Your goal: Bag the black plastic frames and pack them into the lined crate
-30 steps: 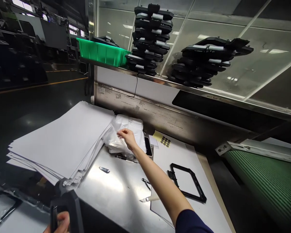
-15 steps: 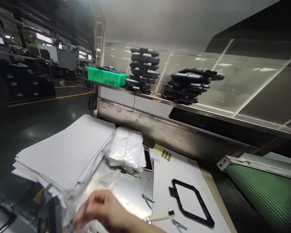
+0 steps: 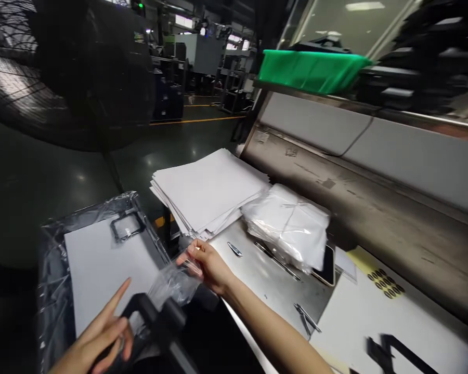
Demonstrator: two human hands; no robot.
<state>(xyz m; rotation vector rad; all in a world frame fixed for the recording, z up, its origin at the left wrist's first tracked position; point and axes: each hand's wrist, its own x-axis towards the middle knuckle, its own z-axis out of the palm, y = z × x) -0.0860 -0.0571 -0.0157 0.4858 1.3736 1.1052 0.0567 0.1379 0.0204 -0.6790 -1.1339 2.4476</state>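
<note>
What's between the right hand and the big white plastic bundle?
Between the right hand and the white bundle, the head view shows a small silver piece and a dark pen on the steel table.

Factory hall with a dark, glossy floor point(image 3: 58, 208) and a yellow floor line point(image 3: 197, 121) running across it. Big black standing fan point(image 3: 66, 72) at left. Dark machines point(image 3: 166, 96) and metal racks point(image 3: 234, 88) stand farther back, with bright windows or lit panels point(image 3: 234, 44) behind them. Scuffed steel machine housing point(image 3: 359, 208) runs along the right, white panels point(image 3: 315, 122) above it, glass point(image 3: 335, 26) higher up reflecting ceiling light.
</note>
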